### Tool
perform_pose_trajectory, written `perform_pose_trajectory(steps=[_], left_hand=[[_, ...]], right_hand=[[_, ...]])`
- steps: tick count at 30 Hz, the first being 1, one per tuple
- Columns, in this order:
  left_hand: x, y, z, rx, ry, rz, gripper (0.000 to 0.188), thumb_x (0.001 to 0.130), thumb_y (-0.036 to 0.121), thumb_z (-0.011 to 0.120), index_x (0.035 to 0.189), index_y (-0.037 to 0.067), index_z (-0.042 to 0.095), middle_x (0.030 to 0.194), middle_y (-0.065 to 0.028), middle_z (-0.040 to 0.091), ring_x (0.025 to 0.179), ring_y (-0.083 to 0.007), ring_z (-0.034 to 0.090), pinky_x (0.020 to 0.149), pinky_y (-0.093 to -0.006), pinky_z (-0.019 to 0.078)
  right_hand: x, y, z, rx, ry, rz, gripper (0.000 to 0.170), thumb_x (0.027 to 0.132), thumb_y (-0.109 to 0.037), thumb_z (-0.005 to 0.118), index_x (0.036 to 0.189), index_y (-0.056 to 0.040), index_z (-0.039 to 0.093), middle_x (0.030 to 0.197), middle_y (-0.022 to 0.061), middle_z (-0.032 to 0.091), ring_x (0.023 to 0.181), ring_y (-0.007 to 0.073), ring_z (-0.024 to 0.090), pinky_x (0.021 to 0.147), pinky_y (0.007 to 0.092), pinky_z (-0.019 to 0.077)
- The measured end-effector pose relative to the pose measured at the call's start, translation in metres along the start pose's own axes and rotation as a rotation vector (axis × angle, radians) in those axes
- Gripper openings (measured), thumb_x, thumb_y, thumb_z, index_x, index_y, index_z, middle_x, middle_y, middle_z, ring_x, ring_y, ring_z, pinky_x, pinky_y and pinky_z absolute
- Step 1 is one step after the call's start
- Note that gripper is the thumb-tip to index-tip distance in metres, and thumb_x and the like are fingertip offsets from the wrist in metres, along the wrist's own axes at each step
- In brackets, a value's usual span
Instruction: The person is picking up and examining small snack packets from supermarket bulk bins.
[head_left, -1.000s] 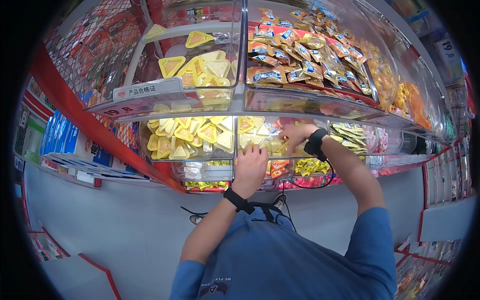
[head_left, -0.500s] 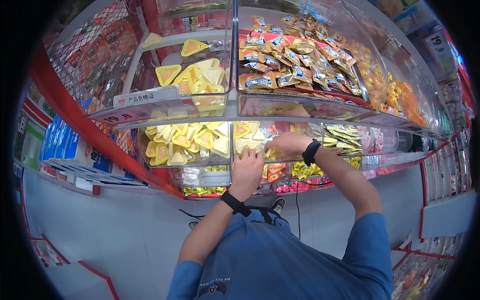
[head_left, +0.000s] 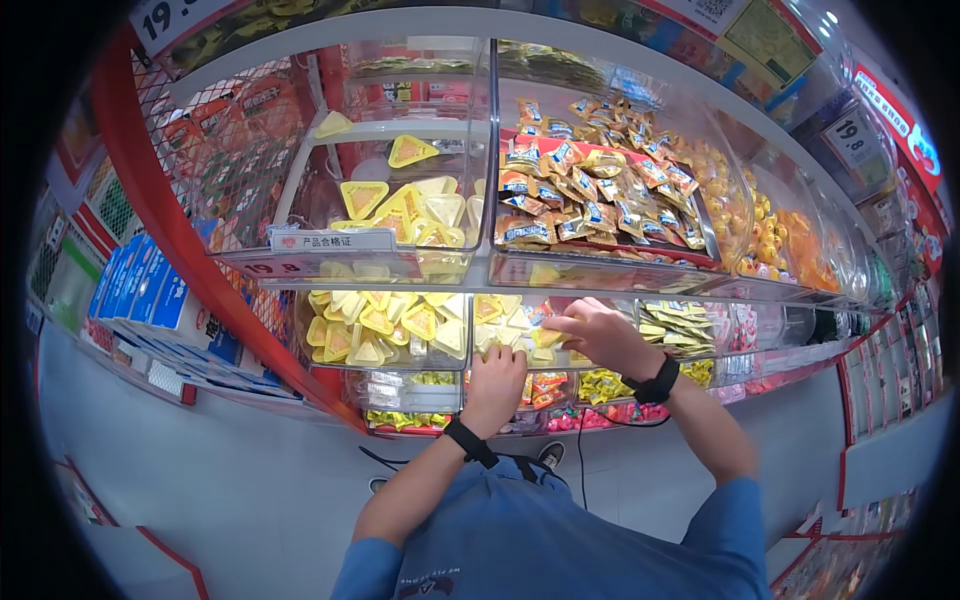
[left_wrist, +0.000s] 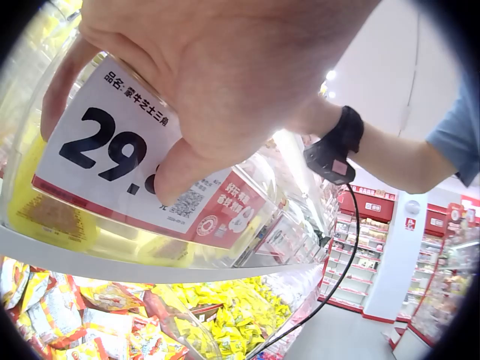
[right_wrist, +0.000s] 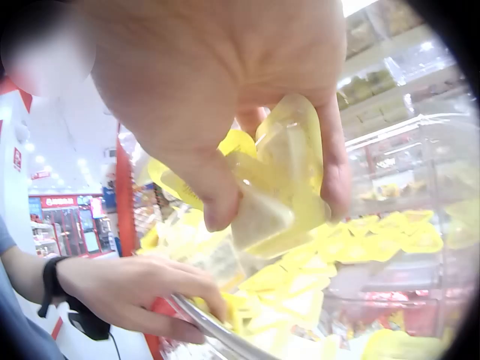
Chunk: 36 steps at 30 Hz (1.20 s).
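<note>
My right hand pinches clear-and-yellow triangular cheese packs between thumb and fingers, above a clear bin. More of these packs lie in the bin below. The left hand grips the bin's front edge, fingers over the rim. In the left wrist view, its thumb presses the face of a white-and-red price card on the bin's front. The left hand also shows low in the right wrist view, at the curved rim.
A neighbouring bin of triangular packs stands to the left. Above are bins of gold-wrapped snacks and more triangles. Yellow-wrapped sweets fill a lower bin. A red shelf post rises at left; a cable hangs from my right wrist.
My right hand moved left toward the left hand, then drew back up and right with triangular packs in its fingers. The left hand has stayed at the rim. The head view has tilted up.
</note>
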<state>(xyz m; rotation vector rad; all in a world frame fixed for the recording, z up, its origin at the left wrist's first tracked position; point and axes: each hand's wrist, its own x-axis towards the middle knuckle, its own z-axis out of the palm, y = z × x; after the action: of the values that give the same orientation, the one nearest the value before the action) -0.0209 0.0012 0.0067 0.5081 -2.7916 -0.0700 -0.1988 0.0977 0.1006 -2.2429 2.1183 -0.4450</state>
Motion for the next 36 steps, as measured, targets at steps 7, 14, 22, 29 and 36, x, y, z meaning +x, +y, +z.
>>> perform_pose_trajectory(steps=[7,14,22,29,36], left_hand=[[-0.01,0.001,0.065,-0.591,0.189,-0.01,0.031,0.078,0.02,0.06,0.105,0.007,0.059,0.098,-0.0093,0.056,0.099,-0.0255,0.051,0.078,-0.0404,0.0399],[-0.012,-0.006,0.053,-0.184,0.12,0.015,0.041,0.077,0.02,0.059,0.116,0.005,0.058,0.117,-0.0112,0.055,0.111,-0.0293,0.048,0.089,-0.0437,0.0374],[-0.001,-0.01,0.026,-0.166,0.102,0.08,0.028,0.079,0.017,0.058,0.104,0.004,0.064,0.105,-0.0122,0.063,0.1,-0.0272,0.058,0.083,-0.0439,0.0441],[-0.009,-0.004,0.005,-0.183,0.151,0.043,0.022,0.079,0.019,0.06,0.097,0.007,0.058,0.093,-0.0079,0.06,0.09,-0.0249,0.058,0.073,-0.0407,0.0449],[0.002,0.002,0.002,0.013,0.024,0.016,0.014,0.075,0.014,0.061,0.086,0.008,0.054,0.085,-0.0075,0.056,0.087,-0.0242,0.056,0.068,-0.0393,0.0428]], right_hand=[[0.01,-0.113,-0.077,-0.044,0.422,-0.399,0.047,0.062,-0.01,0.072,0.107,-0.0204,0.069,0.098,0.0053,0.057,0.087,0.0245,0.056,0.07,0.034,0.0523],[0.126,-0.176,-0.117,-0.125,1.003,-0.637,0.036,0.067,-0.014,0.064,0.103,-0.0149,0.066,0.091,0.0064,0.054,0.08,0.0217,0.053,0.054,0.0276,0.0458],[0.186,-0.175,-0.101,-0.392,0.96,-0.207,0.034,0.072,-0.012,0.064,0.104,-0.0043,0.057,0.107,0.0127,0.055,0.108,0.0276,0.051,0.088,0.0445,0.042],[0.035,-0.135,-0.077,0.15,0.138,-0.627,0.012,0.078,-0.013,0.059,0.084,-0.004,0.054,0.079,0.0076,0.053,0.075,0.0232,0.057,0.066,0.0343,0.0475],[-0.025,0.022,0.04,0.089,-0.013,0.298,0.064,0.075,-0.01,0.063,0.132,0.0041,0.039,0.111,0.0257,0.052,0.106,0.0391,0.053,0.088,0.041,0.0475]])
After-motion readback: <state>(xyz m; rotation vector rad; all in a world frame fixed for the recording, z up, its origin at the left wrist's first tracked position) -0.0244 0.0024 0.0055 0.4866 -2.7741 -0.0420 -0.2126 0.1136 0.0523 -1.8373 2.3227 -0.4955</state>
